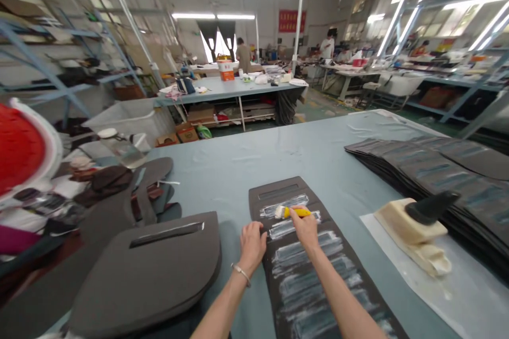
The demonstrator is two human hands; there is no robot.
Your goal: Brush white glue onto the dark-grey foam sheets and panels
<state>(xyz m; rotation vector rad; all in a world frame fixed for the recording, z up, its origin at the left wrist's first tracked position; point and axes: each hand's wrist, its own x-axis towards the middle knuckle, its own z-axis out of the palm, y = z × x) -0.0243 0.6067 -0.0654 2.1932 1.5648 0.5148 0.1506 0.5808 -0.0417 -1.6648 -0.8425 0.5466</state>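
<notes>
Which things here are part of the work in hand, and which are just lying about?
In use:
right hand holding a yellow-handled brush
left hand pressing the dark panel
glue container

Lying about:
bottle
red basket
white bin

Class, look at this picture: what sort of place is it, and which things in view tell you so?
Probably a factory workshop. A right hand brushes glue with a yellow-handled brush onto a dark foam panel; matching panels lie stacked, and long worktables stand under strip lights.
</notes>
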